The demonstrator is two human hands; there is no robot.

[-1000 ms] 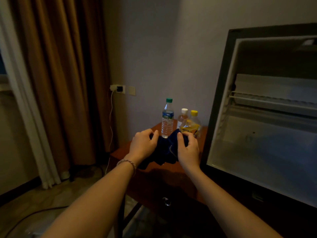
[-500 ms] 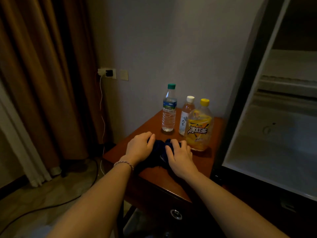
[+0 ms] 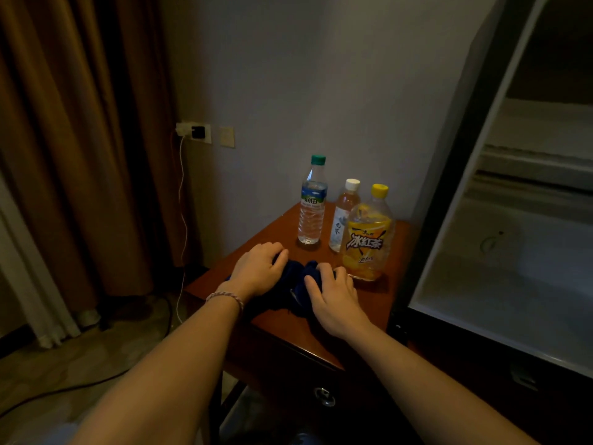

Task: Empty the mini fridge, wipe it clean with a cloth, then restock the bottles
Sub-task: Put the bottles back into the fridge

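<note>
Two hands rest on a dark blue cloth (image 3: 293, 285) bunched on a reddish-brown wooden counter (image 3: 378, 303). The left hand (image 3: 256, 271), a braided bracelet (image 3: 224, 297) at its wrist, lies palm down over the cloth's left part, fingers curled over the fabric. The right hand (image 3: 332, 298) covers the right part, its fingertips bent into the folds; in the dim light it appears to grip the cloth, though the hold cannot be fully made out.

Just beyond the hands stand three bottles, all upright. Ahead of the left hand is a clear water bottle (image 3: 312, 207) with a green cap. Ahead of the right hand, just beside its fingertips, is a squat yellow iced tea bottle (image 3: 367, 239) with a yellow cap, and behind that, between the other two, a slim bottle (image 3: 343, 213) with a white cap.

To the right of the right hand, the mini fridge (image 3: 513, 268) stands open, its pale interior and a shelf visible. To the left of the left hand hang brown curtains (image 3: 73, 155); a wall socket (image 3: 197, 132) with a plugged-in charger and white cable sits on the wall beyond.
</note>
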